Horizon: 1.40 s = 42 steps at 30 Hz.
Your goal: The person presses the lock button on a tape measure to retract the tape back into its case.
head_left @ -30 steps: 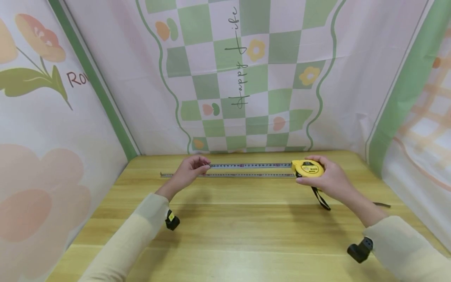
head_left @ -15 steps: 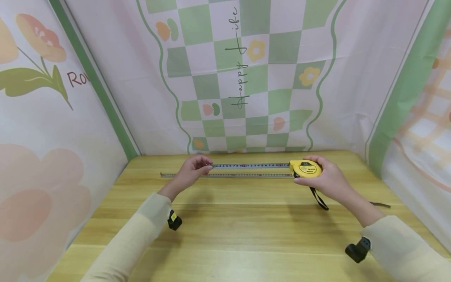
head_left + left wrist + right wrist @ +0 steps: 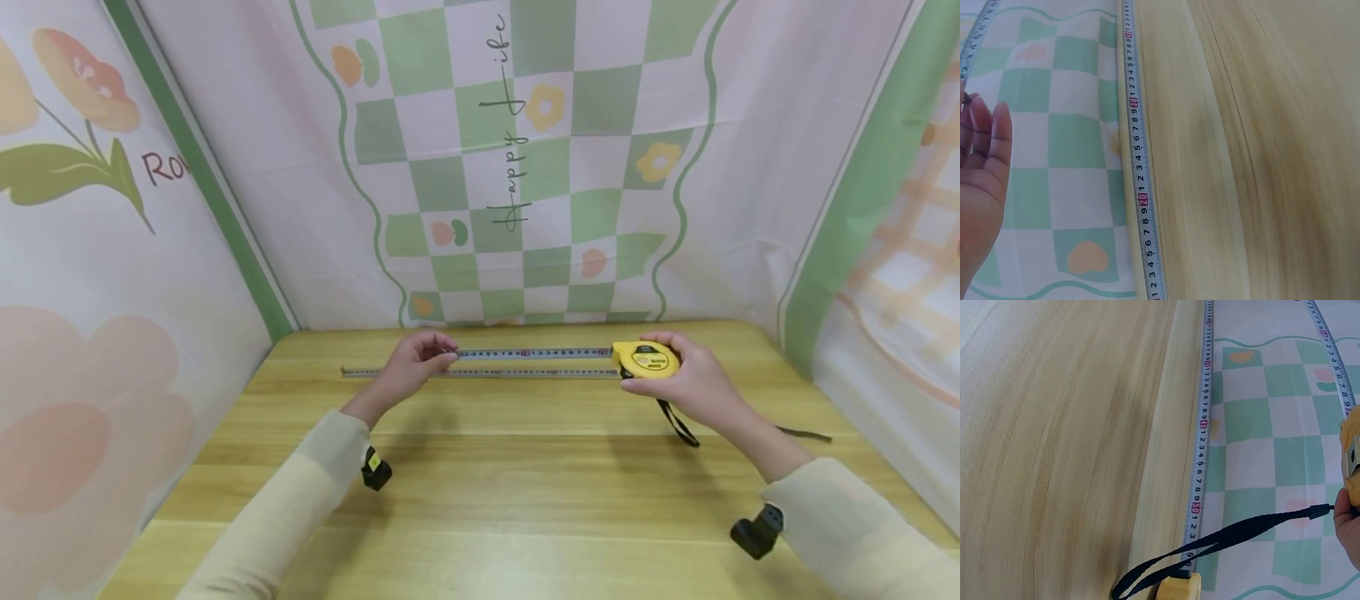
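Note:
Between thumb and fingers, my left hand (image 3: 408, 367) pinches the end of a tape measure's blade (image 3: 540, 353). The yellow case of that tape measure (image 3: 649, 361) is gripped in my right hand (image 3: 701, 383), and a black wrist strap (image 3: 1235, 532) hangs from it. The short stretch of blade between the hands runs straight, numbers facing up, raised over the far side of the table. Below it, a second tape measure's blade (image 3: 517, 373) is drawn out long across the table. Its yellow case (image 3: 1179, 587) shows at the bottom of the right wrist view; in the head view my right hand mostly hides it.
A wood-grain table (image 3: 480, 500) reaches back to a printed cloth wall (image 3: 487, 167) with green checks. Similar cloth stands at both sides. A thin dark strip (image 3: 806, 434) lies on the table beyond my right forearm.
The hands have come closer together: the left slid slightly right, the right moved left with the case. Less blade now shows between them. The blade on the table has stayed put.

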Each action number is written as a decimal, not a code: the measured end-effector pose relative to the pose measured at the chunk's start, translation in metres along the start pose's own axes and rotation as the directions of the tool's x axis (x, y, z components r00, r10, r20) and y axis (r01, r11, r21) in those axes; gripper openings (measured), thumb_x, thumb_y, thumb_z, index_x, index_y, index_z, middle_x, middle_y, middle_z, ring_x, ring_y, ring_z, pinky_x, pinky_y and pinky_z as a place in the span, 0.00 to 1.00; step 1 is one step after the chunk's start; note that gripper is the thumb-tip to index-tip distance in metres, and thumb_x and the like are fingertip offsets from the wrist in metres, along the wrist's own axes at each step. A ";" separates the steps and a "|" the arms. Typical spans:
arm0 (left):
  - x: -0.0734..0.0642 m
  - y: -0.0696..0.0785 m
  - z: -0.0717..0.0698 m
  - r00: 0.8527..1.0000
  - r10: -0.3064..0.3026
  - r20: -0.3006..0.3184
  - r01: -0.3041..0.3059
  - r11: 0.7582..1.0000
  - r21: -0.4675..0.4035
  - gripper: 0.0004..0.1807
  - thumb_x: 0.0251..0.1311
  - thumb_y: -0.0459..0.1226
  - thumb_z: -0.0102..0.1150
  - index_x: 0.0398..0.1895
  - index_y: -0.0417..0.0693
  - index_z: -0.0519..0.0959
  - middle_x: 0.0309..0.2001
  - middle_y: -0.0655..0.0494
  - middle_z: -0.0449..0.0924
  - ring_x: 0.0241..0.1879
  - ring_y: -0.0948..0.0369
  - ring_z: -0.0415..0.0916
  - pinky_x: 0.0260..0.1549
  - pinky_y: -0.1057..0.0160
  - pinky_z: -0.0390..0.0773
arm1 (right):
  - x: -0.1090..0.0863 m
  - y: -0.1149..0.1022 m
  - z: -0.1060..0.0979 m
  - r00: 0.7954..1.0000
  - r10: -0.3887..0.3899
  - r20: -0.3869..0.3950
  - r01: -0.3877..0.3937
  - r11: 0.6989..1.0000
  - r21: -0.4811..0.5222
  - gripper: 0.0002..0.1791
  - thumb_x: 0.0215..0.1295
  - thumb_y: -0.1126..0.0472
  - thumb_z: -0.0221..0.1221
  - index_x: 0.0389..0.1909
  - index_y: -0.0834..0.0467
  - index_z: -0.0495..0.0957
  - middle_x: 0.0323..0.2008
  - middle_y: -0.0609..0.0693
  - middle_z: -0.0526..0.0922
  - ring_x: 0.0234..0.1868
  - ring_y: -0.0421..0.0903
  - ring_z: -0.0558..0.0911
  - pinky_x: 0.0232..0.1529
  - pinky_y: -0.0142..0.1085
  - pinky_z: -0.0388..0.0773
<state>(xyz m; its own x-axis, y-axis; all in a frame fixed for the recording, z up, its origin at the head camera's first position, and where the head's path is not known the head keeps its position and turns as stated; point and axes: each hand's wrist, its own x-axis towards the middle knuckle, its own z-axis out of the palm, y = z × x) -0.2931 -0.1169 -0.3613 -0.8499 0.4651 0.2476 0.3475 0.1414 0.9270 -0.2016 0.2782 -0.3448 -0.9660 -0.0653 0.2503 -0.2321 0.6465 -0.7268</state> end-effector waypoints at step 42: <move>0.005 0.002 0.009 1.000 0.007 0.000 -0.007 0.999 0.042 0.08 0.68 0.32 0.57 0.44 0.35 0.77 0.35 0.50 0.79 0.35 0.45 0.75 0.34 0.64 0.80 | 0.003 -0.007 0.009 1.000 0.004 0.011 -0.004 1.000 0.020 0.46 0.51 0.46 0.73 0.65 0.64 0.65 0.53 0.63 0.73 0.43 0.53 0.75 0.33 0.33 0.78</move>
<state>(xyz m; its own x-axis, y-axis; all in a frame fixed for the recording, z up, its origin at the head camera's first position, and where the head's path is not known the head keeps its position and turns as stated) -0.2927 -0.1063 -0.3609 -0.8476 0.4660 0.2538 0.3693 0.1745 0.9128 -0.2042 0.2667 -0.3444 -0.9681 -0.0714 0.2400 -0.2301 0.6313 -0.7406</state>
